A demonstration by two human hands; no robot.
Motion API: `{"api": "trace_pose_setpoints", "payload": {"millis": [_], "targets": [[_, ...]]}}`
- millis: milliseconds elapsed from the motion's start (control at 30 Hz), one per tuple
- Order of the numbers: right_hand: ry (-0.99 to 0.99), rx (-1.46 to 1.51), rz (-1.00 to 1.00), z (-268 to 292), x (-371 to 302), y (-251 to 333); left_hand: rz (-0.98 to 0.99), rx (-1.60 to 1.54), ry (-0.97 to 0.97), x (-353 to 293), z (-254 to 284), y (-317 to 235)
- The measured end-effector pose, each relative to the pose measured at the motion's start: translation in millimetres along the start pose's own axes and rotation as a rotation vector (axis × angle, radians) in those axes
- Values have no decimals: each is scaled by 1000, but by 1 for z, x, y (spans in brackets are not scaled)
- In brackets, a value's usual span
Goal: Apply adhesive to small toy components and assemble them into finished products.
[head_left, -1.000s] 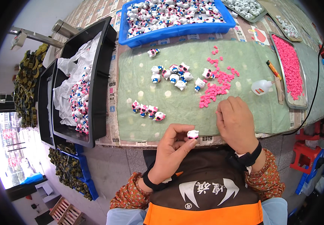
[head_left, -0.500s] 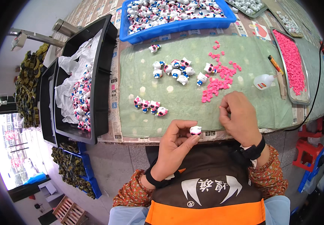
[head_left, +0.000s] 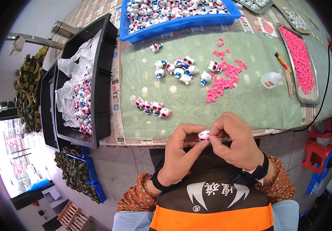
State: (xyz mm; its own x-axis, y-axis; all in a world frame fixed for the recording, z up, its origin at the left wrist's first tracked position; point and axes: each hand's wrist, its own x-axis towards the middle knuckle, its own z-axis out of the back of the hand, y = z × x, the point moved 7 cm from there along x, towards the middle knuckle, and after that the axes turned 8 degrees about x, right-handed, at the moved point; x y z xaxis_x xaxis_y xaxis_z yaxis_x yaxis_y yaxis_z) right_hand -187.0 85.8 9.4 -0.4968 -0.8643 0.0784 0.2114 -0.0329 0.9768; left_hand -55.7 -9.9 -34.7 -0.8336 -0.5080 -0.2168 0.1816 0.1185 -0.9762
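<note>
My left hand (head_left: pixel 184 151) pinches a small white cat figurine (head_left: pixel 203 135) between thumb and forefinger, just off the table's near edge. The closed fingertips of my right hand (head_left: pixel 235 142) meet the figurine's right side. A bit of pink shows there; whether it is a separate piece or part of the figurine I cannot tell. Beyond my hands, several figurines with pink on their heads (head_left: pixel 147 106) stand in a short row on the green cloth (head_left: pixel 189 115). Farther back lies a group of white and blue figurines (head_left: pixel 178 72), beside a scattered pile of small pink pieces (head_left: pixel 223 82).
A blue tray (head_left: pixel 181 31) full of figurines stands at the back. On the left, a black crate (head_left: pixel 103 88) holds paper and more figurines. To the right are a white glue bottle (head_left: pixel 271 80), an orange-and-black cutter (head_left: pixel 283 61) and a metal tray (head_left: pixel 312 101) of pink pieces.
My right hand has come left and toward me from beside the pink pile, and its fingertips now meet the figurine. My left hand still holds the figurine, which is slightly turned.
</note>
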Motion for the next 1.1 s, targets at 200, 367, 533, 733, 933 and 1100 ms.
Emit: {"api": "trace_pose_setpoints", "payload": {"millis": [200,367,533,733,933,1100], "targets": [[9,115,-134,5,-4,-6,-79,83,71,0,-3,0],[34,163,-246,6,-5,-11,-167,233,44,-1,-1,-12],[-42,-15,-31,-3,-11,-1,-288,395,-5,-2,-5,-21],[-112,-34,26,-2,-14,1,-343,459,-31,-3,-7,-24],[9,536,-436,3,-14,-30,-67,61,104,0,-5,-4],[70,373,-324,7,-10,-22,16,-46,131,1,-2,7]]}}
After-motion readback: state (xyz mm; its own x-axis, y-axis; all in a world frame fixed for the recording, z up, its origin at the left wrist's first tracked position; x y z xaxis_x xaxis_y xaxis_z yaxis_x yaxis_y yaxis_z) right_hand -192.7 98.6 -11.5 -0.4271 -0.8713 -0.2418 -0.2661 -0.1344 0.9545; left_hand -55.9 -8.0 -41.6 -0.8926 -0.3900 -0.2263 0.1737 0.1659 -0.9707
